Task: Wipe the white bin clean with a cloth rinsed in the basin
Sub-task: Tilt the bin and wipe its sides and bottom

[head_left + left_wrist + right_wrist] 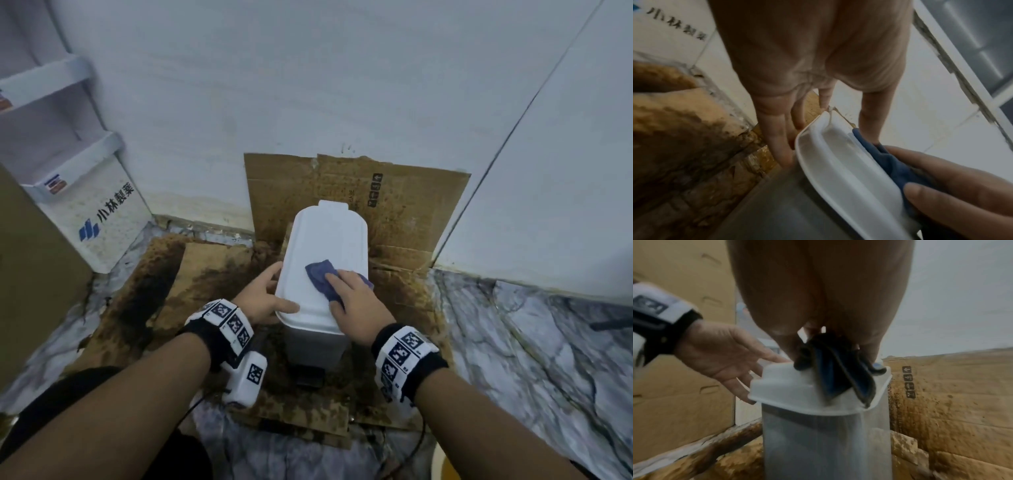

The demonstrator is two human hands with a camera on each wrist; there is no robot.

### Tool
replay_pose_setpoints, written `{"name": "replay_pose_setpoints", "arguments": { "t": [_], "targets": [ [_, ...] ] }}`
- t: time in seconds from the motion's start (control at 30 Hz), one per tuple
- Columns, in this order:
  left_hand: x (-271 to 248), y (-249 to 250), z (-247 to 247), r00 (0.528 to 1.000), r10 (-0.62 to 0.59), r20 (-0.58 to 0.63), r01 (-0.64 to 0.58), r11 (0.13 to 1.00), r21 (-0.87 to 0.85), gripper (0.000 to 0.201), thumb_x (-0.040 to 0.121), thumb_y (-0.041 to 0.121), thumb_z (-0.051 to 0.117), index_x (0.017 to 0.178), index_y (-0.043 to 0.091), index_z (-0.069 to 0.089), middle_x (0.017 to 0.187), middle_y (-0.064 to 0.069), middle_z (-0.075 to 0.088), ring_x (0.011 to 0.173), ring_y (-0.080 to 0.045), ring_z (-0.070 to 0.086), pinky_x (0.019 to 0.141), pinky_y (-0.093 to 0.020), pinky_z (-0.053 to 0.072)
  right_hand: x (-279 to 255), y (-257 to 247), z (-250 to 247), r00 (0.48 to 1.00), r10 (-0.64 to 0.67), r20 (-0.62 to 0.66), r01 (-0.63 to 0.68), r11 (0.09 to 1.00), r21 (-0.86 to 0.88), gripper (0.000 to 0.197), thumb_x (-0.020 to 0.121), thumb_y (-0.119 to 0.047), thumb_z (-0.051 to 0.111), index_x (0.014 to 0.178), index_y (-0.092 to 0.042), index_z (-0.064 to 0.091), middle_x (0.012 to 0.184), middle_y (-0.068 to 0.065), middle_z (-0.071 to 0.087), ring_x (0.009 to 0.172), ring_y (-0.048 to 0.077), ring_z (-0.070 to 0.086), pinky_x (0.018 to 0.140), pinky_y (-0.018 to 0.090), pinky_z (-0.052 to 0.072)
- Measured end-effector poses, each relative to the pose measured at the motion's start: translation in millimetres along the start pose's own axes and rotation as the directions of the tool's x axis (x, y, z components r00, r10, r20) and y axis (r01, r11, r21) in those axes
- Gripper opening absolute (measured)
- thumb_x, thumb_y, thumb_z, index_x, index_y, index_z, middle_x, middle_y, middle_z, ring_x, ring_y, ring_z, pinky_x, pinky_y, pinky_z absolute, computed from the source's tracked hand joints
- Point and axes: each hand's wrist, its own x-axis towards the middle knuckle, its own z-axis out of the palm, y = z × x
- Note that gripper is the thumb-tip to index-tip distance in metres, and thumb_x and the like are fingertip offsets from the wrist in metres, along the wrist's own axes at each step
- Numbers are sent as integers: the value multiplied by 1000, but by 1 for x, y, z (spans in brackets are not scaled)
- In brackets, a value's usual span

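Where floor meets wall at far left: white printed carton (102,219), standing upright. Right of it, stained cardboard (212,270) spread flat and propped against the wall. At centre: left hand (263,301), fingers straight, resting against the lid's left edge, grasping nothing. White bin (325,250), upright on the cardboard, lid closed. On the lid's near right portion: blue cloth (322,274), crumpled, pressed flat under extended fingers of right hand (359,305). At right: marbled floor (534,342).
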Motion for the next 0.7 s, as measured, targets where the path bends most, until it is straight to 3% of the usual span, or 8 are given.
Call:
{"name": "replay_pose_setpoints", "arguments": {
  "t": [0.03, 0.07, 0.17, 0.23, 0.4, 0.53, 0.7],
  "targets": [
    [1, -3, -1, 999, 9, 32, -9, 1000, -21, 73, 72, -12, 73, 108, 48, 53, 116, 2, 56, 110, -28, 58, 81, -49, 56, 5, 4, -3, 1000, 12, 14, -13, 1000, 24, 54, 98, -22, 43, 150, -14, 28, 155, 6, 26, 143, 23, 21, 118, 33, 16],
    [3, -8, -2, 999, 26, 43, -24, 999, -38, 77, 69, -14, 74, 108, 49, 53, 119, 1, 57, 109, -29, 60, 80, -49, 57, 12, 9, -8, 999, 22, 41, -24, 999, 45, 55, 99, -22, 43, 150, -14, 27, 157, 5, 24, 144, 22, 18, 118, 31, 13],
    [10, -21, -10, 996, 48, 71, -42, 995, -88, 98, 58, -11, 81, 138, 35, 49, 130, 2, 58, 109, -26, 64, 83, -48, 58, 37, 24, -23, 991, 60, 122, -62, 998, 17, 57, 100, -25, 42, 152, -16, 21, 159, 4, 16, 146, 20, 15, 118, 29, 11],
    [12, -26, -12, 993, 60, 99, -47, 991, -128, 105, 55, -10, 83, 143, 32, 44, 133, 6, 59, 110, -24, 65, 85, -48, 57, 57, 33, -34, 989, 89, 120, -92, 996, 16, 57, 100, -24, 42, 152, -15, 20, 159, 5, 16, 146, 21, 17, 116, 27, 12],
    [21, -38, -17, 988, 79, 136, -45, 972, -232, 99, 61, -18, 78, 141, 32, 46, 130, 4, 63, 108, -27, 67, 89, -48, 55, 126, 49, -56, 978, 166, 130, -161, 986, -46, 58, 100, -21, 42, 152, -11, 19, 158, 9, 18, 145, 26, 18, 116, 32, 15],
    [26, -41, -18, 985, 106, 137, -76, 975, -209, 101, 63, -12, 80, 144, 34, 41, 129, 5, 63, 102, -26, 69, 87, -47, 56, 170, 52, -66, 965, 203, 167, -183, 975, -126, 60, 100, -23, 42, 153, -15, 16, 159, 7, 18, 143, 29, 24, 115, 39, 24],
    [30, -40, -18, 981, 122, 149, -92, 977, -193, 101, 66, -12, 79, 147, 32, 37, 134, 10, 58, 101, -26, 70, 87, -47, 56, 191, 45, -73, 948, 186, 260, -133, 969, -209, 61, 102, -18, 39, 154, -23, 7, 162, 4, 6, 141, 29, 30, 109, 34, 30]
  ]
}}
